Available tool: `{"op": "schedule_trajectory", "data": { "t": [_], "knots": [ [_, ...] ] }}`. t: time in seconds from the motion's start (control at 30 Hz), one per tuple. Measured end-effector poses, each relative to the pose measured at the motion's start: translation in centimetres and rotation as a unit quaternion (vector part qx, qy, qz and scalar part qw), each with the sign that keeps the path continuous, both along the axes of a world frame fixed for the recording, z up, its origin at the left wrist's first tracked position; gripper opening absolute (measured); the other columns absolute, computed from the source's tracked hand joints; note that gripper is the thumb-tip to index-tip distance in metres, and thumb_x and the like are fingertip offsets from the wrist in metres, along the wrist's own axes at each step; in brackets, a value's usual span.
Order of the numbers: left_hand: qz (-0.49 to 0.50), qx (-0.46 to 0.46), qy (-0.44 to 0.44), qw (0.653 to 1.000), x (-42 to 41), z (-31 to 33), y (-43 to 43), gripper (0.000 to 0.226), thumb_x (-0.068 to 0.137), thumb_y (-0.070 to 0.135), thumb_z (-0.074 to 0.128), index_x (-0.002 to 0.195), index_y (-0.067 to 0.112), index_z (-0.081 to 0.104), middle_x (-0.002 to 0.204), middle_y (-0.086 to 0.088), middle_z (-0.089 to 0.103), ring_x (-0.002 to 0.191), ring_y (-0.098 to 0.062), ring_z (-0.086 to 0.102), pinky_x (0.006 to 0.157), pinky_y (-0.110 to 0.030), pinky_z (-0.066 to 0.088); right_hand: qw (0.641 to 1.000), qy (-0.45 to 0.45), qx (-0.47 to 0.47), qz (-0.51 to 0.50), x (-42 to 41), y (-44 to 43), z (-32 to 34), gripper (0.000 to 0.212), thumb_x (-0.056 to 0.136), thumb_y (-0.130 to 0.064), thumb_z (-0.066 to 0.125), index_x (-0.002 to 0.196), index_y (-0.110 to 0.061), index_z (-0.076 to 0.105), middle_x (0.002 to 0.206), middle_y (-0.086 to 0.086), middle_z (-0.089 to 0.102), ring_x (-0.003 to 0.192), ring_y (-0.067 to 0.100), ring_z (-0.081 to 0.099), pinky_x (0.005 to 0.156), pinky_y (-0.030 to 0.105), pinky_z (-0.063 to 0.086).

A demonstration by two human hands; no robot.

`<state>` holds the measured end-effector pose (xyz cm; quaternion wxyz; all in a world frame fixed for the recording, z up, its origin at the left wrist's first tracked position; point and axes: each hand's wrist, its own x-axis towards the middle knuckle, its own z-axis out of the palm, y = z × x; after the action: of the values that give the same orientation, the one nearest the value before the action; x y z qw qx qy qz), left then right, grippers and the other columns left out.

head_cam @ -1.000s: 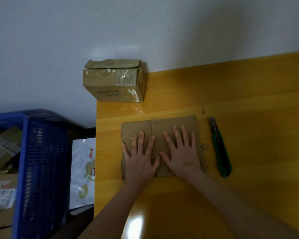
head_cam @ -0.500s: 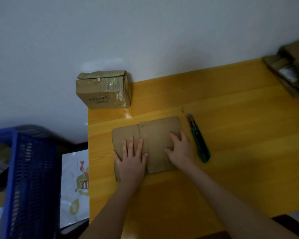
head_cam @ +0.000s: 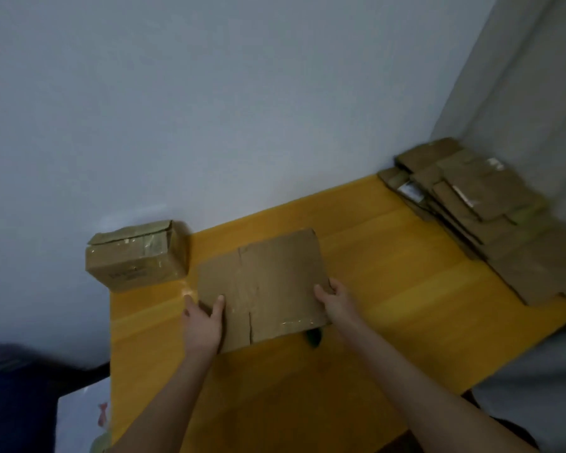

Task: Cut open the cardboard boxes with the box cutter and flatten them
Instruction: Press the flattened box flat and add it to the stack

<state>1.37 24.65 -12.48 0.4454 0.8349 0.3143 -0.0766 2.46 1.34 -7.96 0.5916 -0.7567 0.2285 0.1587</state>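
I am holding the flattened cardboard (head_cam: 265, 279) just above the table (head_cam: 389, 282), my left hand (head_cam: 203, 325) pinching its near left edge with the thumb on top, my right hand (head_cam: 337, 304) curling round its right edge. This sheet is looking finished and, I am guessing, heading for the pile of flat sheets (head_cam: 490, 223) at the far right. One taped box (head_cam: 136, 256) is waiting uncut at the back left corner (the box cutter (head_cam: 312, 338) is peeking out under the sheet).

Two bare hands, the left hand (head_cam: 203, 322) and the right hand (head_cam: 335, 302), each on a bare forearm. Both arms are slim and uncovered right down to the picture's lower edge. Blur hides nails and finer detail.
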Motion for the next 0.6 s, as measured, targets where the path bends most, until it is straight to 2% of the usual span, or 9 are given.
{"op": "schedule_trajectory", "data": {
  "t": [0.07, 0.13, 0.23, 0.3, 0.37, 0.5, 0.53, 0.6],
  "knots": [
    [0.005, -0.046, -0.014, 0.999, 1.4, 1.4, -1.7, 0.070, 0.091, 0.045, 0.059, 0.143, 0.004, 0.036, 0.137, -0.021, 0.051, 0.117, -0.041, 0.053, 0.098, -0.050, 0.046, 0.999, -0.033, -0.039, 0.008, 0.8, -2.6, 1.1, 0.042, 0.100, -0.022, 0.049, 0.138, -0.006, 0.044, 0.136, 0.008, 0.052, 0.120, 0.025, 0.052, 0.090, 0.030, 0.045],
    [-0.001, -0.062, -0.038, 0.997, 2.7, 2.6, -4.3, 0.058, 0.090, 0.043, 0.063, 0.129, 0.001, 0.053, 0.115, -0.020, 0.063, 0.099, -0.038, 0.061, 0.087, -0.048, 0.052, 0.997, -0.050, -0.066, 0.000, 2.1, -5.7, 1.4, 0.047, 0.099, -0.026, 0.051, 0.140, -0.004, 0.044, 0.136, 0.009, 0.053, 0.120, 0.025, 0.053, 0.086, 0.025, 0.043],
    [0.013, -0.087, -0.071, 0.994, 4.8, 3.7, -9.2, 0.051, 0.090, 0.043, 0.062, 0.112, -0.003, 0.063, 0.091, -0.016, 0.065, 0.081, -0.034, 0.063, 0.076, -0.045, 0.055, 0.994, -0.066, -0.081, -0.007, 4.4, -10.4, 2.4, 0.056, 0.097, -0.034, 0.053, 0.144, -0.007, 0.039, 0.140, 0.008, 0.048, 0.125, 0.025, 0.049, 0.097, 0.030, 0.043],
    [0.035, -0.107, -0.080, 0.990, 6.5, 4.2, -13.0, 0.051, 0.091, 0.045, 0.059, 0.110, -0.002, 0.063, 0.090, -0.016, 0.066, 0.080, -0.034, 0.064, 0.075, -0.044, 0.055, 0.993, -0.081, -0.088, -0.007, 6.3, -14.0, 2.7, 0.058, 0.096, -0.037, 0.053, 0.143, -0.008, 0.039, 0.141, 0.009, 0.048, 0.126, 0.025, 0.048, 0.105, 0.037, 0.041],
    [0.057, -0.127, -0.085, 0.987, 8.3, 4.1, -16.9, 0.050, 0.093, 0.046, 0.055, 0.112, 0.000, 0.060, 0.094, -0.018, 0.065, 0.083, -0.035, 0.063, 0.076, -0.045, 0.055, 0.990, -0.098, -0.099, -0.002, 8.5, -17.7, 2.8, 0.054, 0.096, -0.037, 0.053, 0.141, -0.008, 0.043, 0.137, 0.008, 0.051, 0.124, 0.026, 0.050, 0.104, 0.039, 0.042],
    [0.097, -0.206, -0.039, 0.973, 11.3, 4.5, -24.7, 0.039, 0.098, 0.037, 0.052, 0.122, 0.007, 0.052, 0.105, -0.016, 0.061, 0.088, -0.033, 0.060, 0.074, -0.042, 0.049, 0.980, -0.139, -0.140, 0.014, 12.9, -25.6, 3.3, 0.029, 0.097, -0.033, 0.052, 0.112, -0.011, 0.062, 0.106, 0.008, 0.066, 0.098, 0.026, 0.060, 0.087, 0.037, 0.049],
    [0.093, -0.223, -0.026, 0.970, 11.9, 4.7, -26.6, 0.038, 0.097, 0.035, 0.053, 0.125, 0.008, 0.051, 0.108, -0.015, 0.061, 0.090, -0.033, 0.060, 0.073, -0.042, 0.049, 0.977, -0.144, -0.156, 0.017, 13.8, -27.6, 3.5, 0.031, 0.097, -0.034, 0.052, 0.113, -0.010, 0.062, 0.105, 0.007, 0.065, 0.099, 0.026, 0.060, 0.084, 0.035, 0.047],
    [0.067, -0.240, -0.017, 0.968, 13.4, 5.1, -30.2, 0.039, 0.097, 0.028, 0.055, 0.130, 0.008, 0.049, 0.114, -0.015, 0.061, 0.095, -0.033, 0.060, 0.074, -0.042, 0.050, 0.968, -0.150, -0.202, 0.014, 15.8, -31.4, 4.4, 0.036, 0.097, -0.036, 0.050, 0.122, -0.011, 0.059, 0.115, 0.008, 0.065, 0.108, 0.028, 0.059, 0.080, 0.031, 0.042]
  ]
}}
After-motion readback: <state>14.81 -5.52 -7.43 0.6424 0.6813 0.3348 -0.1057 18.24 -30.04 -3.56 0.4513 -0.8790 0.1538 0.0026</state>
